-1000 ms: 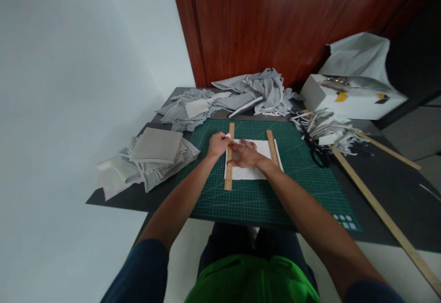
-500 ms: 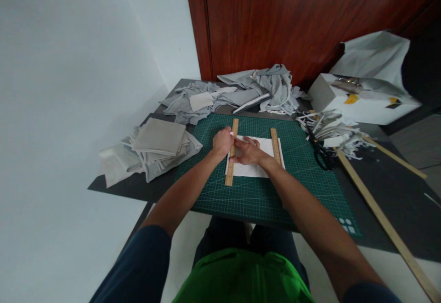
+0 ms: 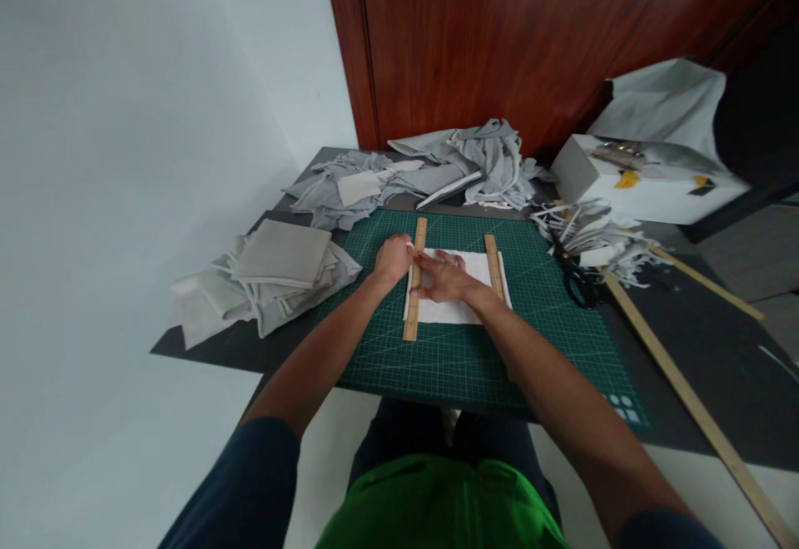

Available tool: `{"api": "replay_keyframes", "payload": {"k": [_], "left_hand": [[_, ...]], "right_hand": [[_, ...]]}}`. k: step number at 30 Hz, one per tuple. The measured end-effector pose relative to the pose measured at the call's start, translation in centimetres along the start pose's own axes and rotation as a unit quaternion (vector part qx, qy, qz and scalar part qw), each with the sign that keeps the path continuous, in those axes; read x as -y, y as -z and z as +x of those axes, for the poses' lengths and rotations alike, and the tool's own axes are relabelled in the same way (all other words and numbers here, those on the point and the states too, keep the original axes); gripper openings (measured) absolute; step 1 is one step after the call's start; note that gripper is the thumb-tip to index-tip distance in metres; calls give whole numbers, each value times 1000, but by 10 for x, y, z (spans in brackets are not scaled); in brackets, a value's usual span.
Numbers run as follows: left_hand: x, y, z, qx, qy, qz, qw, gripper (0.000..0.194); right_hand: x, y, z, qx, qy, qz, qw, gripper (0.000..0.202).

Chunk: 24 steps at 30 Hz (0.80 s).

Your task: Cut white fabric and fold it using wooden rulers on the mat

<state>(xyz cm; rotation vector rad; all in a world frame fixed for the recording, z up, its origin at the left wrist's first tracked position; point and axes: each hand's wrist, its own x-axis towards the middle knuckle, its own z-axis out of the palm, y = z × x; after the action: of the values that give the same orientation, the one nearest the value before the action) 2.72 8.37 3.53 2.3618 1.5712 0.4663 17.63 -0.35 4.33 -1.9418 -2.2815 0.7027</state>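
Observation:
A white cloth piece point(image 3: 446, 310) lies flat on a green cutting mat point(image 3: 387, 358). Across its left edge rests a wooden ruler point(image 3: 410, 330), and a second wooden ruler point(image 3: 491, 249) lies along its right side. My right hand point(image 3: 444, 277) is spread over the cloth, its fingertips pressing on the left ruler. Beside that ruler's left edge, my left hand point(image 3: 392, 258) is closed in a pinch. A small pale tip point(image 3: 410, 244) shows at its fingers; what it belongs to is too small to make out.
Folded grey fabric point(image 3: 287, 254) is stacked at left. Crumpled grey cloth point(image 3: 493, 158) lies along the back. At right are fabric strips point(image 3: 593, 229), black scissors point(image 3: 582, 283), a long wooden strip point(image 3: 680, 378) and a white box point(image 3: 662, 179).
The view has shifted slightly, moving the table contents a little left. My left hand has edged slightly left against the ruler. My right hand stays pressed on the ruler and cloth.

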Motion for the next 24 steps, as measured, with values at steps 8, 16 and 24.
{"api": "replay_keyframes", "payload": {"k": [8,16,24], "left_hand": [[-2,9,7,35,-53,24,998,31],[-2,10,4,57,-64,40,995,28],[-5,7,4,30,-62,21,997,33]], "right_hand": [[0,-1,0,-6,5,7,1000,98],[-1,0,2,-1,5,-5,1000,99],[4,2,1,5,-7,-4,1000,98]]}}
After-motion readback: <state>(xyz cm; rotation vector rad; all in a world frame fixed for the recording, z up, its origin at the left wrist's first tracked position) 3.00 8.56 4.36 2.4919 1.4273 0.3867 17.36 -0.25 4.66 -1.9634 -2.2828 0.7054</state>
